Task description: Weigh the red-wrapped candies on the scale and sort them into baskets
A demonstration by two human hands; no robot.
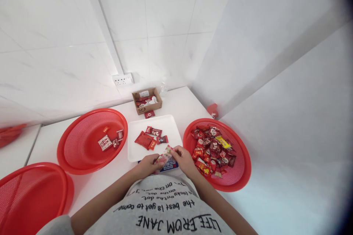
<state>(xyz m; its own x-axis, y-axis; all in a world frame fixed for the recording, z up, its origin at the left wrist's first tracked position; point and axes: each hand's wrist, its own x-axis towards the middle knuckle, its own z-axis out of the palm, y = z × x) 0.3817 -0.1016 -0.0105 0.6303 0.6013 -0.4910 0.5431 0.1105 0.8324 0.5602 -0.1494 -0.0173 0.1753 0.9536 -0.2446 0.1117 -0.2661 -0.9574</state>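
Between my two hands is a small pink-and-white wrapped packet (164, 157), held above the front edge of a kitchen scale. My left hand (149, 165) grips its left end, and my right hand (182, 158) pinches its right end. The scale's white tray (135, 128) carries several red wrapped candies (145, 140). Part of the scale's blue keypad (169, 164) shows beneath the packet; the rest is hidden by my hands. Close to my right hand, a red basket (246, 165) holds a heap of wrapped candies (213, 148), one of them yellow.
Left of the scale stands a red basket (79, 136) with a few packets, and another red basket (30, 198) is nearer me. Behind the scale sits a cardboard box (147, 109) of packets, with one red packet (149, 114) before it. A wall socket (122, 79) is behind.
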